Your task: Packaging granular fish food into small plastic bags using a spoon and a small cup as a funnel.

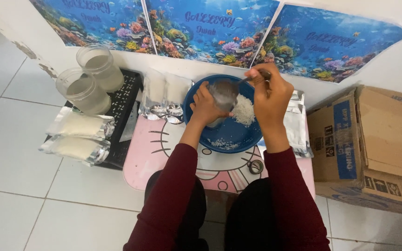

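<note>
Left hand [205,106]: grip closed round a small clear pouch [223,100], held upright over the near-left part of a round blue bowl [198,90]. The pouch looks thin, glossy and partly translucent; its lower end is hidden behind the hand.

Right hand [270,93]: grip clenched on the handle of a metal spoon [250,79], fingers curled from above. The spoon's bowl end reaches towards the mouth of the pouch; whether they touch cannot be told.

Inside the bowl lies a heap of white grainy material [244,110], coarse and loose, with a thinner scatter near the front rim.

The bowl sits on a low pink counter [140,162] with rounded corners and a cartoon face drawn in dark lines. A small roll of tape [256,166] lies at its near edge. Silvery foil pouches [166,95] lie to the left of the bowl, more [296,125] to the right.

On a perforated black tray [126,100] on the tiled floor stand two cylindrical clear jars [91,76] with white content, and two filled flat pouches [77,135] lie beside them. A corrugated cardboard box [378,139] stands at right.
</note>
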